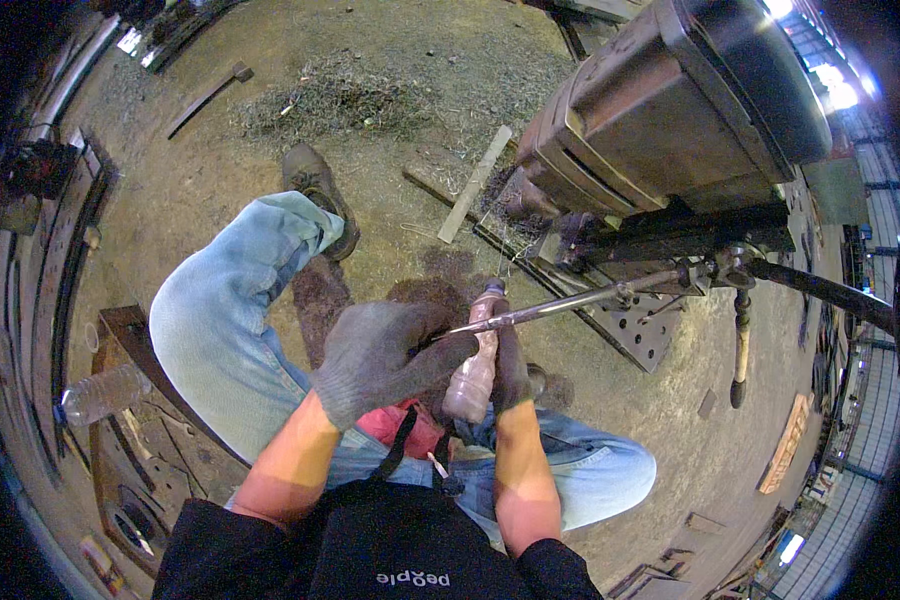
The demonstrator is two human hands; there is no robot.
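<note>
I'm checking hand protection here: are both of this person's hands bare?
No, dark gloves cover both the left hand and the right hand, leaving the forearms bare.

Gloves, one pair: dark grey, close-knit fabric, covering the left hand [375,360] and right hand [511,365], ending at the wrists. Top, one: black, sleeves [222,540] ending above the forearms, small pale lettering [413,579] on the front. Trousers [210,270], one pair: light blue denim, faded at the knees, creased. Shoe [313,178], left: dark brownish, laced, rounded toe, scuffed and dusty.
</note>
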